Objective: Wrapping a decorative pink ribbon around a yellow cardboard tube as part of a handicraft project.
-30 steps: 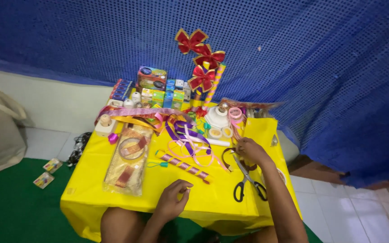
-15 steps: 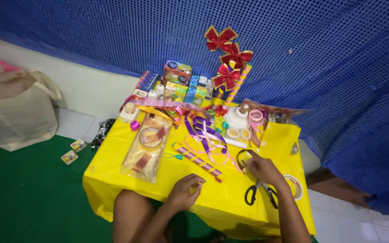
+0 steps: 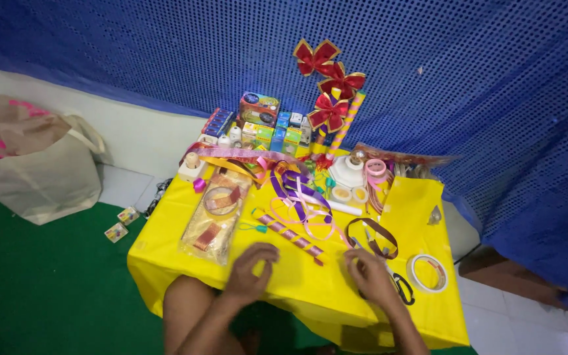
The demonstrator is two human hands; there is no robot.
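Observation:
My left hand [image 3: 250,269] rests on the yellow tablecloth [image 3: 297,283] near the front edge, fingers curled, with nothing seen in it. My right hand [image 3: 368,275] lies flat over the black-handled scissors [image 3: 402,288], whose handles stick out to its right. A striped ribbon strip [image 3: 290,235] lies between the two hands, just beyond them. A brown ribbon loop [image 3: 373,236] sits above my right hand. A roll of tape [image 3: 427,272] lies right of the scissors.
Purple and pink ribbons [image 3: 300,197], a clear packet of ornaments [image 3: 217,217], small coloured boxes [image 3: 264,128] and red bows [image 3: 329,82] crowd the back of the table. A blue mesh curtain [image 3: 481,98] hangs behind. A cloth bag [image 3: 34,171] stands on the floor at left.
The view has shifted so the table sits more central. My right hand drew back from the ribbons toward the front edge, onto the scissors. My left hand stays near the front edge.

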